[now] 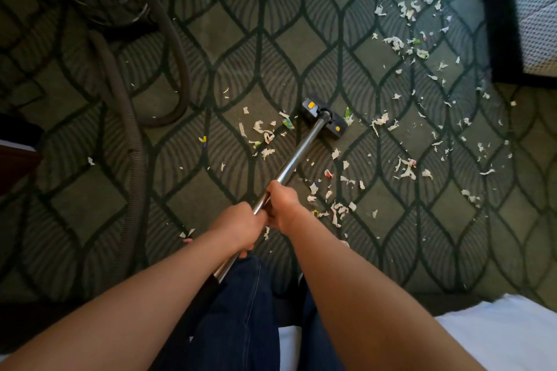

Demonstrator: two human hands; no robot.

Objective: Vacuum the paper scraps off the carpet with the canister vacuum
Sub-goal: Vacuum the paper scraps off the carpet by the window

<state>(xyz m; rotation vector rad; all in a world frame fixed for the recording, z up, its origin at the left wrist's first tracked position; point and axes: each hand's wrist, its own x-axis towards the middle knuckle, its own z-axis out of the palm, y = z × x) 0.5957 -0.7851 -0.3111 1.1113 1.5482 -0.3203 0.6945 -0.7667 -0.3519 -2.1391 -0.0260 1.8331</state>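
- Head view: paper scraps (265,132) lie scattered over the patterned carpet (211,48). One clump sits just left of the vacuum head (322,118), and another lies beside the metal tube (301,153) nearer my legs. A long trail runs off to the right and up toward the dark bed frame (497,24).
- My right grip (283,205) is wrapped round the tube, farther along it. My left grip (238,221) is wrapped round the same tube just behind, the two close enough to touch.
- The vacuum head looks flat on the carpet, turned at a slant, with scraps close to both of its ends.
- The ribbed hose (132,141) loops across the carpet on my left, well apart from the head. I cannot make out the canister itself in the dark upper corner.
- I judge the job barely begun, since most of the litter is not yet picked up.
- To do this pass well, I would keep the head flat so its mouth seals on the pile. I would draw it slowly over the left clump first.
- Next I would work rightward in overlapping strokes, so the bigger curled pieces get drawn in, not pushed ahead.
- I would mind the hose loop, because a long reach toward the bed could pull it tight.
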